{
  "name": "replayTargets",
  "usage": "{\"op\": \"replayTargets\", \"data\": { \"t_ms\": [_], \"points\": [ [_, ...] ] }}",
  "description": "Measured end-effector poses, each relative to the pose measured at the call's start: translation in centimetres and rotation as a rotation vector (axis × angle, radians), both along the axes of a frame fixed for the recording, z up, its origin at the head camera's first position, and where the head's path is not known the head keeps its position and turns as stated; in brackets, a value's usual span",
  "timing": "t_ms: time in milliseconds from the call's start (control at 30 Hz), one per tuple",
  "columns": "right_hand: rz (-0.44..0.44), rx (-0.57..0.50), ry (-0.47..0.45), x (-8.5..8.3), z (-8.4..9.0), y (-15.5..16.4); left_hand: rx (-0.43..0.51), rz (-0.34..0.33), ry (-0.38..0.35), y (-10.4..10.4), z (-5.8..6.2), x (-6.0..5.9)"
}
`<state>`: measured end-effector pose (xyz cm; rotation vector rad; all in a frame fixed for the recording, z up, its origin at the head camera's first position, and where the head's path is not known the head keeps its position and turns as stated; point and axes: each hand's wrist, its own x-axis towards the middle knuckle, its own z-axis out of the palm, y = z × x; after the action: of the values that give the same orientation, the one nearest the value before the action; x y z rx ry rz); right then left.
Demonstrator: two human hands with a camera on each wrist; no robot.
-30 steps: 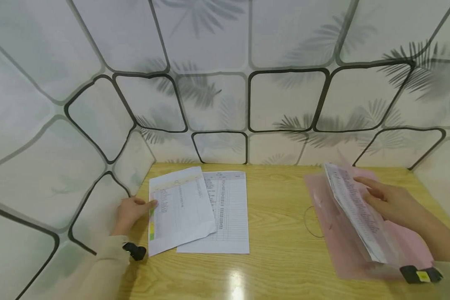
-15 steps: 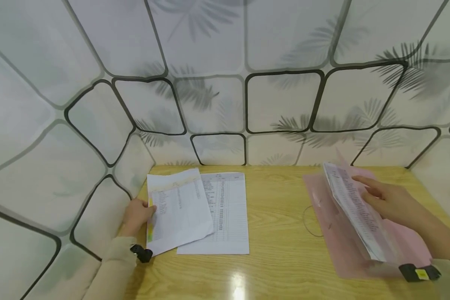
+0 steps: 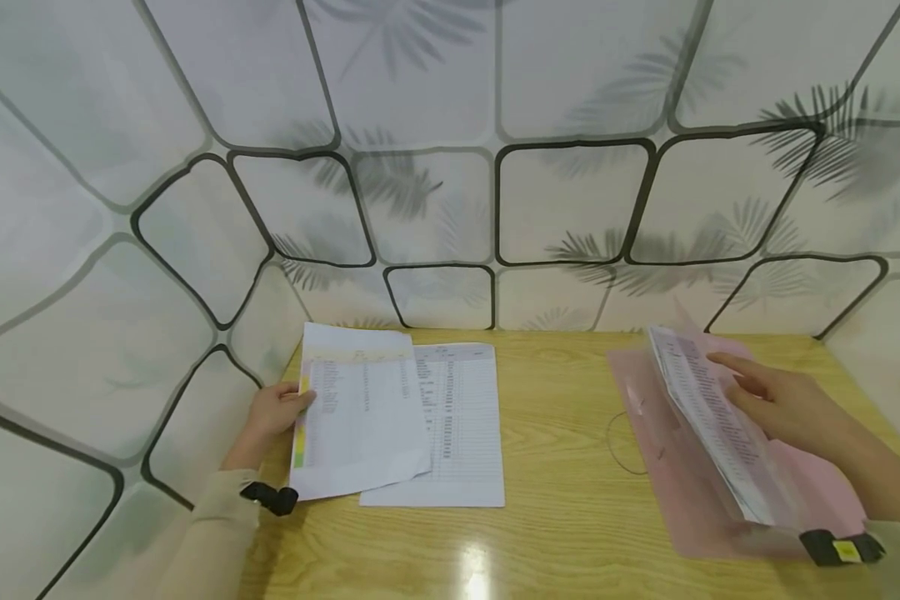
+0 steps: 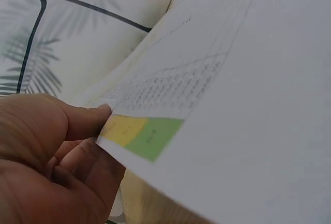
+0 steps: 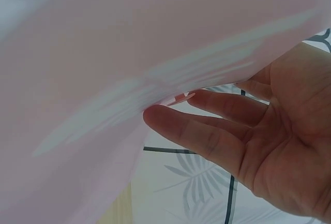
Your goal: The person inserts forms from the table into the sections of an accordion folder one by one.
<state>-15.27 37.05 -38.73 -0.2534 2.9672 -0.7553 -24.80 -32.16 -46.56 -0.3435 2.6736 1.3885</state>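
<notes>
Writing covers both loose sheets, yet we cannot read a word of it: rows of small print in table columns, too fine to make out. We count two sheets at the left of the table. The upper sheet (image 3: 360,417) lies askew over the lower sheet (image 3: 457,425) and overlaps its left part; it carries a band of yellow and green along its left edge, which the left wrist view shows close up as two coloured cells (image 4: 140,133).

We see the left hand (image 3: 273,412) at that coloured edge, thumb on top and fingers curled beneath, pinching the upper sheet and lifting its near side off the wood.

At the right we count one pink translucent folder (image 3: 825,492), open on the table, with a printed stack (image 3: 708,421) standing tilted inside it; how many leaves the stack holds we cannot tell. The right hand (image 3: 783,404) rests against the stack with straight, spread fingers, holding it up; the right wrist view shows those fingers (image 5: 207,131) flat against the pink plastic (image 5: 129,53).

One thin dark loop (image 3: 621,446) lies on the wood just left of the folder.

The table (image 3: 562,517) is pale wood-grain laminate with a glare spot near its front edge. Wall panels (image 3: 435,100) close it in behind and on both sides: white, printed with grey palm fronds and dark rounded outlines.
</notes>
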Motion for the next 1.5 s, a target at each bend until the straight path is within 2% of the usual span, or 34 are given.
{"op": "replayTargets", "data": {
  "t_ms": [167, 467, 733, 900, 1167, 1500],
  "points": [
    [0.002, -0.008, 0.008, 0.0, 0.0, -0.1, 0.212, -0.014, -0.054, 0.5, 0.3, 0.0],
    [-0.001, -0.005, 0.003, 0.0, 0.3, -0.2, 0.373, -0.085, -0.08, 2.4, 0.6, -0.4],
    [0.004, 0.012, -0.002, 0.1, 0.3, -0.1, 0.42, -0.076, -0.073, 5.0, 0.8, -0.4],
    [0.008, 0.014, -0.001, 0.0, 0.1, 0.0, 0.441, -0.121, -0.065, 7.1, 0.8, -0.3],
    [0.0, 0.021, -0.013, -0.1, 0.1, 0.1, 0.471, -0.193, -0.069, 11.5, 0.8, -0.2],
    [0.005, 0.016, 0.029, -0.1, 0.2, 0.2, 0.465, -0.239, -0.082, 17.2, 0.7, 0.2]
  ]
}}
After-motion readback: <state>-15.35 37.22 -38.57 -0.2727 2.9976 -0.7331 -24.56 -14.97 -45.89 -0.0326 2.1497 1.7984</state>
